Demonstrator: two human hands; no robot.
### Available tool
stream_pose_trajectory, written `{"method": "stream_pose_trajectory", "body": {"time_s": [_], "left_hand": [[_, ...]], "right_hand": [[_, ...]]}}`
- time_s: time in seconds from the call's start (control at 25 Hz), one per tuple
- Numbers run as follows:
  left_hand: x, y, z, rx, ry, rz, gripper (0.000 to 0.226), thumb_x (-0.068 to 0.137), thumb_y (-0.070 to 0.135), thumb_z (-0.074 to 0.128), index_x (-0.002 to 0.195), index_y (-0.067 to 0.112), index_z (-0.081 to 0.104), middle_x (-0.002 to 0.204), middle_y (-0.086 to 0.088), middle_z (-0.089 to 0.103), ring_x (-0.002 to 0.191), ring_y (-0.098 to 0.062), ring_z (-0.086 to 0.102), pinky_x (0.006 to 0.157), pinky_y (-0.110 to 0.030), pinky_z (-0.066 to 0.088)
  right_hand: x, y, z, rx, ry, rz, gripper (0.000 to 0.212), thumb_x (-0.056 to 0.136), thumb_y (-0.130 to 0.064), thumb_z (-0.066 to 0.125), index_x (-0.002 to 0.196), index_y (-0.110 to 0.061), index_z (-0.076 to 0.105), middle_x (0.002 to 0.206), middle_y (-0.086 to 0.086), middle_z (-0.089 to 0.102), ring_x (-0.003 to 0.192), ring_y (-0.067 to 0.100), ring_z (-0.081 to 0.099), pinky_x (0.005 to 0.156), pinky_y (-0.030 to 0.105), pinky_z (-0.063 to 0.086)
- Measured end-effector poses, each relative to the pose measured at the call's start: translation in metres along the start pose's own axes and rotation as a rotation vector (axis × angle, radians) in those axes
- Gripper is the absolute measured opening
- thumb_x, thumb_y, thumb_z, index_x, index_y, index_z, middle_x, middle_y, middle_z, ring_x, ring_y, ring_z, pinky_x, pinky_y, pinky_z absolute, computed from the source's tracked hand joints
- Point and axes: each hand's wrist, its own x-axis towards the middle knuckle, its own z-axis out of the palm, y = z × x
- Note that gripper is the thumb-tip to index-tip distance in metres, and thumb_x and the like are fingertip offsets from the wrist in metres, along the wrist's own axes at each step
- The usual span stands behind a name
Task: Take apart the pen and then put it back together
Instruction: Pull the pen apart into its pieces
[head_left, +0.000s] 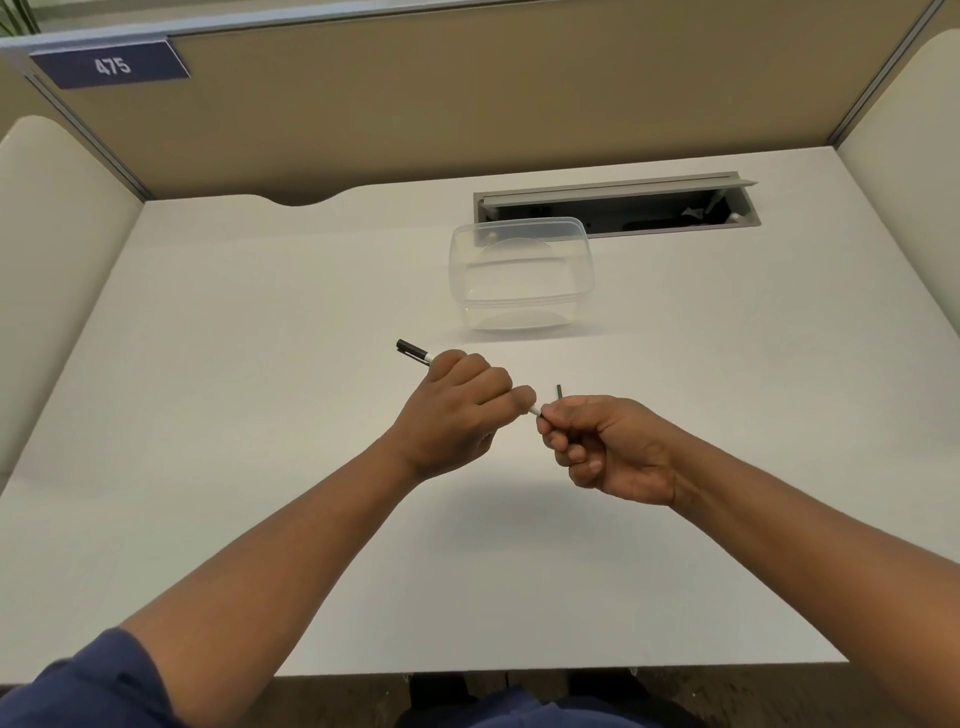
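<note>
Pen-work here hangs in the air above the white worktop (260, 415), which is the broadest thing in view and carries nothing under the hands, so a dropped part would land on a bare surface; the clear plastic container (519, 275) stands behind the pen, well apart from it and toward the far edge, empty as far as can be seen, and I judge it is kept there to receive loose parts; behind the container again, touching none of it, the cable hatch (613, 205) lies open in the worktop; the left hand (457, 410) is curled into a fist round the pen (418, 353), the black capped end sticking out beyond the knuckles away from the person and a short white stretch showing at the thumb side, a whole-hand grip that seems meant to keep the barrel from turning; the right hand (613, 447) meets that white end, thumb and forefinger pinched on a small dark end piece (559, 391) whose tip stands up just above the fingers, the other fingers folded in; whether this piece is free of the barrel or seated in it cannot be told, as the fingers hide the joint; a fine pinch against a firm fist suits twisting or pulling the end off, so the dismantling looks barely begun.
</note>
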Motion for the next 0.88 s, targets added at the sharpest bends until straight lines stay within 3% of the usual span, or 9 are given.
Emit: {"method": "stream_pose_trajectory", "body": {"time_s": [0.16,0.36,0.48,0.64,0.8,0.88], "left_hand": [[0.001,0.001,0.003,-0.061,-0.009,-0.067,0.022,0.088,0.003,0.064,0.101,0.021,0.059,0.075,0.002,0.056,0.069,-0.025,0.048,0.067,-0.037,0.037],[0.009,0.002,0.001,-0.255,-0.232,-0.144,0.010,0.096,0.016,0.061,0.096,0.020,0.070,0.072,0.007,0.050,0.070,-0.017,0.037,0.073,-0.031,0.025],[0.022,-0.001,-0.006,-0.363,-0.396,-0.204,0.014,0.098,0.020,0.056,0.098,0.021,0.070,0.072,0.013,0.046,0.072,-0.016,0.040,0.074,-0.036,0.033],[0.045,-0.002,-0.018,-0.500,-0.583,-0.340,0.017,0.100,0.020,0.055,0.098,0.021,0.072,0.070,0.016,0.051,0.074,-0.009,0.047,0.076,-0.033,0.035],[0.060,-0.001,-0.027,-0.565,-0.780,-0.519,0.020,0.101,0.022,0.052,0.098,0.022,0.072,0.095,0.013,0.067,0.097,-0.016,0.059,0.086,-0.036,0.050],[0.063,-0.005,-0.032,-0.595,-0.894,-0.583,0.020,0.101,0.026,0.051,0.093,0.027,0.070,0.094,0.013,0.067,0.093,-0.013,0.059,0.076,-0.033,0.049]], "right_hand": [[0.002,0.006,0.005,-0.133,0.089,-0.196,0.026,0.100,-0.017,0.055,0.076,-0.009,0.060,0.063,0.002,0.044,0.053,0.012,0.029,0.046,0.022,0.024],[0.004,0.013,-0.002,-0.554,0.204,-0.447,0.030,0.101,-0.022,0.053,0.073,-0.013,0.059,0.063,-0.001,0.040,0.056,0.015,0.029,0.052,0.026,0.027],[0.006,0.012,-0.009,-0.848,0.248,-0.623,0.030,0.102,-0.021,0.051,0.074,-0.009,0.057,0.065,0.001,0.049,0.056,0.011,0.037,0.053,0.024,0.033],[0.014,0.006,-0.021,-1.084,0.295,-0.831,0.031,0.100,-0.024,0.048,0.075,-0.007,0.057,0.066,0.006,0.058,0.065,0.019,0.050,0.060,0.032,0.041],[0.022,0.005,-0.033,-1.235,0.254,-0.970,0.031,0.098,-0.028,0.043,0.075,-0.012,0.055,0.066,-0.001,0.054,0.064,0.016,0.046,0.058,0.030,0.038],[0.026,0.007,-0.032,-1.299,0.217,-1.058,0.031,0.099,-0.027,0.042,0.073,-0.013,0.051,0.064,-0.004,0.047,0.061,0.016,0.039,0.057,0.028,0.033]]}}
